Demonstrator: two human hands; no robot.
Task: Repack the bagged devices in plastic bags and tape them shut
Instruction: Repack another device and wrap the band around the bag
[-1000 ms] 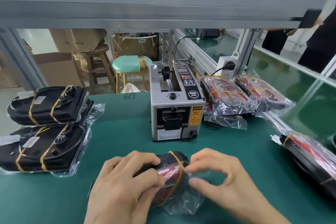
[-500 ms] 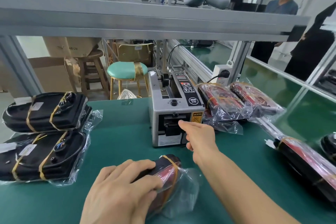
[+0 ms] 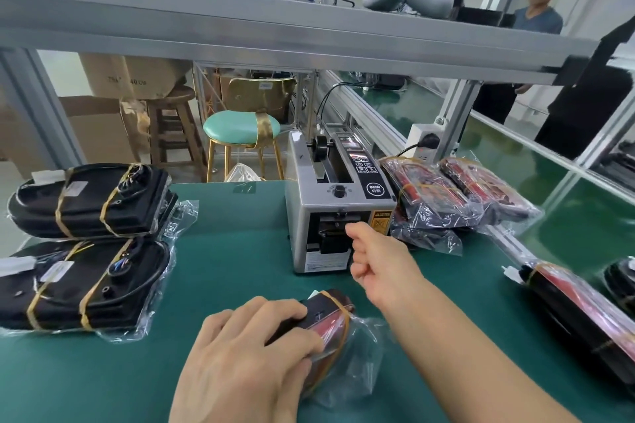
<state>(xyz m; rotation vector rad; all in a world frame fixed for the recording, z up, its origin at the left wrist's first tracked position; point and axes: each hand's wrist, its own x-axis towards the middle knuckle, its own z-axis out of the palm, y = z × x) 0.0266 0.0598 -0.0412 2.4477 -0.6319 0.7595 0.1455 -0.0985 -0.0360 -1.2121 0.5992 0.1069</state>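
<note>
Left hand (image 3: 247, 361) grips bagged device (image 3: 330, 330); right hand (image 3: 381, 261) (fingers curled) at tape dispenser (image 3: 338, 213)

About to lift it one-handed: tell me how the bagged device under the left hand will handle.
The bagged device looks rigid, probably with some heft. Its loose clear film bunches past the end, so it is likely slippery and floppy there. The left hand gripping the body seems safer.

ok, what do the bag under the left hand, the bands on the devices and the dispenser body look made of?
Bag: thin clear plastic film, glossy; it crinkles and the device shows through.
Bands: tan loops cinched tight, probably rubber; hard to confirm.
Tape dispenser: smooth matte grey shell with a black control panel on top; painted metal or plastic, can't tell.
</note>
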